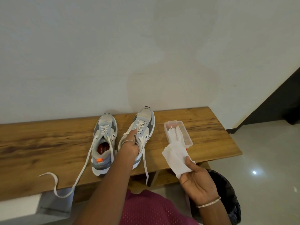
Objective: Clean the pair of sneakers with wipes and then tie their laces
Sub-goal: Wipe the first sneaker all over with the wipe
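Sneakers in grey and white stood side by side on a wooden bench [48, 137] against a pale wall [113, 46], toes pointing toward the wall. On the left sneaker [103, 143] the laces were undone, and one long lace [76, 176] trailed over the bench's front edge and curled below it. An orange tab showed at its heel. The right sneaker [142, 127] was gripped by the left hand [130, 146], whose fingers were closed around the tongue and collar, with one finger stretched up to the laces. A loose lace [145, 164] from this shoe hung down past the bench edge. Well apart from that hand, the right hand [197, 181] was held palm up in front of the bench, its thumb and fingers pinched on a white wipe [176, 158]. The wipe's far end ran into a clear plastic wipe box [183, 132] lying open on the bench just right of the shoes. Both wrists wore thin bracelets. A dark bag [230, 200] sat on the tiled floor [267, 159] below the right hand, and a maroon mesh garment [151, 208] filled the lower middle of the view.
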A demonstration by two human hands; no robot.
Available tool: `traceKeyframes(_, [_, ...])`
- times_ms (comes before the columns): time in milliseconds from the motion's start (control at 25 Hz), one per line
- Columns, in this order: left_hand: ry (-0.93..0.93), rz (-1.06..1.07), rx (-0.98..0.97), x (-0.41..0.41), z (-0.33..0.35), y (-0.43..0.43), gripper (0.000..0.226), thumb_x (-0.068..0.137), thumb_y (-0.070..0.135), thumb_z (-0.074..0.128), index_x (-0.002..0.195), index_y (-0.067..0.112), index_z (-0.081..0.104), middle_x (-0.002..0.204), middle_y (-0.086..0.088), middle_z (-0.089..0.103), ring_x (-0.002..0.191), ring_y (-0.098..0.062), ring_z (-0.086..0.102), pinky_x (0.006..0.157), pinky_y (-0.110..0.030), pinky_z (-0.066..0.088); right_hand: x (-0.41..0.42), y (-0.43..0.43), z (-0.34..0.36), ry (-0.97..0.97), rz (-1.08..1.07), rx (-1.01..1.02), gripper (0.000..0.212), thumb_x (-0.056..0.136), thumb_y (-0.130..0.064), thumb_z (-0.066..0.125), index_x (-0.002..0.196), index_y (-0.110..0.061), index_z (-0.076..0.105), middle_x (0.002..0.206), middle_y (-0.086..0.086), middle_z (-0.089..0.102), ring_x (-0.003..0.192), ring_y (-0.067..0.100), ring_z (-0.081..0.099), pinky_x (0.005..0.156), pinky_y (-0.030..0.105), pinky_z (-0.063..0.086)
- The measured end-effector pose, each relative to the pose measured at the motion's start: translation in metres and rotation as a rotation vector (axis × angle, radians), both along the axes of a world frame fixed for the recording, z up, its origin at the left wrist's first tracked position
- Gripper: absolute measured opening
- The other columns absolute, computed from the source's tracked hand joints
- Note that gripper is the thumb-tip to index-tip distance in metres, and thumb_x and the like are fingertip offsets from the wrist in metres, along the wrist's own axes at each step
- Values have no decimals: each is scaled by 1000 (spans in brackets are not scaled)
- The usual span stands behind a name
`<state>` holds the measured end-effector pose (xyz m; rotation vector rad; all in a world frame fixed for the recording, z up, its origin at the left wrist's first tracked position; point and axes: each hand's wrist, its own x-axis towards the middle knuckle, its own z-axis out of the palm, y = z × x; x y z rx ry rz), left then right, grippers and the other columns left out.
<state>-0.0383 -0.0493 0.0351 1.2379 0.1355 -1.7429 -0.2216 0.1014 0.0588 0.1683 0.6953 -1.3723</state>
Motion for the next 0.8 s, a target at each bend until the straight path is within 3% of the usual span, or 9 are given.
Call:
traceKeyframes(40, [48,1,-17,6,1,9,43,92,23,69,127,-1,60,104,-15,69,88,-26,69,82,-34,60,1,7,7,4,-29,-32,111,31,2,99,132,-3,52,129,27,61,110,41,66,83,53,57])
traceKeyframes(120, [146,10,-98,15,9,39,38,91,16,69,125,-1,63,107,-21,72,80,-32,75,66,-45,64,10,19,25,84,-104,-90,79,61,-6,91,131,-5,53,132,24,60,117,39,62,91,52,53])
traceKeyframes(200, [253,9,-160,24,23,71,38,92,14,67,127,0,63,114,-24,71,86,-34,76,61,-48,63,26,32,41,348,-224,-58,40,92,-17,63,129,-7,55,128,15,64,118,30,61,92,44,57])
traceKeyframes(240, [278,-10,-201,27,30,86,39,93,15,66,129,1,62,118,-24,70,96,-35,74,66,-51,63,36,36,50,547,-265,-48,33,99,-23,55,129,-11,57,122,7,66,114,23,62,87,38,58])
traceKeyframes(360, [369,-68,-261,32,60,132,41,94,18,63,131,2,62,122,-23,68,108,-35,70,77,-52,61,69,48,80,1130,-258,-229,34,103,-36,42,135,-31,52,119,-13,61,110,8,60,84,25,53])
traceKeyframes(480, [472,-132,-299,35,90,179,35,97,19,57,125,-1,65,121,-26,68,104,-38,70,79,-55,58,91,55,80,1659,-222,-541,45,108,-29,32,153,-24,33,144,-3,52,130,10,51,102,39,49])
traceKeyframes(560, [539,-171,-329,40,107,206,37,96,20,55,121,-4,68,125,-26,66,110,-38,67,86,-57,54,101,61,73,1970,-115,-773,53,103,-19,29,155,-14,24,163,4,24,151,19,20,121,48,24])
traceKeyframes(640, [555,-171,-355,47,117,226,38,92,19,57,116,-6,70,123,-25,67,107,-37,69,86,-56,54,104,74,70,2112,-50,-877,55,101,-18,28,155,-7,22,165,7,11,153,24,5,123,53,11])
traceKeyframes(800, [553,-118,-355,61,131,245,39,89,21,60,117,-3,68,122,-24,68,112,-36,68,85,-53,55,111,123,56,2132,89,-983,54,105,-18,33,155,-6,19,166,5,5,153,26,4,121,52,21])
